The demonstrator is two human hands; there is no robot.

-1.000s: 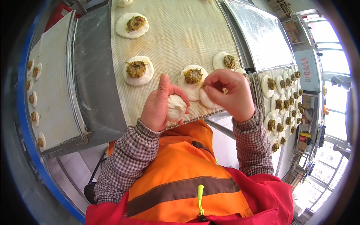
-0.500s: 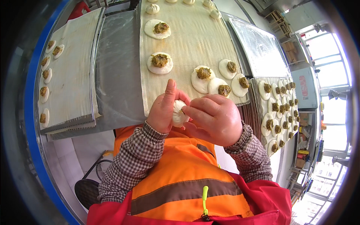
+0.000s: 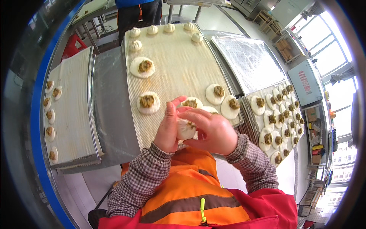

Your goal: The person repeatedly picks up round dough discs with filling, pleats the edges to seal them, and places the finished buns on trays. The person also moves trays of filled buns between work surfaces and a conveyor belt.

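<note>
Between my hands, over the near edge of the middle tray, is a white dough bun (image 3: 186, 131) with gathered folds. A little brownish filling shows near its top, close to the right fingers. My left hand (image 3: 166, 131) is closed around its left side, thumb pointing up. My right hand (image 3: 218, 131) reaches over the top and right side, fingers bent onto the dough. Part of the bun is hidden by the fingers. Just beyond lie flat dough rounds topped with filling, including one round (image 3: 210, 97) at right and another round (image 3: 142, 109) at left.
Several closed pleated buns (image 3: 169, 28) sit along the far end of the mesh-lined tray (image 3: 179, 65). A lower stack of trays at right bears many filled rounds (image 3: 265, 139). Another tray (image 3: 76, 110) stands at left. Someone's legs (image 3: 139, 17) are beyond the table.
The view has tilted up, bringing the tray's far end and a person's legs into sight. My right fingers have shifted from pinching the bun's top to reaching over it.
</note>
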